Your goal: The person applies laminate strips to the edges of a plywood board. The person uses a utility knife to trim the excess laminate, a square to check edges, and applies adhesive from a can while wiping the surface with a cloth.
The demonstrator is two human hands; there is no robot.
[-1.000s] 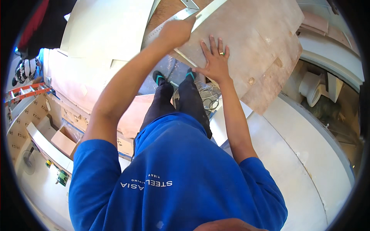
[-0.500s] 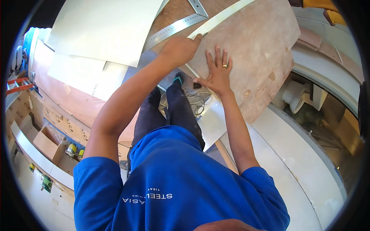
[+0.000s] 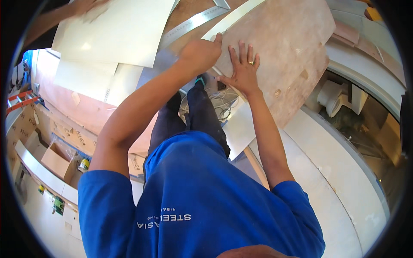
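My left hand is closed at the left edge of a pinkish-brown plywood board. Its fingers curl tightly, with one fingertip or thumb pointing up beside a pale strip that runs along the board's edge. Whatever it grips is hidden. My right hand lies flat on the same board, fingers spread, a ring on one finger and the thumb reaching to the near left edge. Beyond my left hand, a metal square with a ruled blade rests on a brown surface.
Large cream sheets lie at the upper left, where another person's hand reaches over them. Cables lie on the floor by my legs. An orange ladder and an open cardboard box are at the left; a white toilet is at the right.
Another person's arm and hand have come in over the cream sheets at upper left. My left hand has shifted slightly along the strip; the dark tip by its fingers no longer shows.
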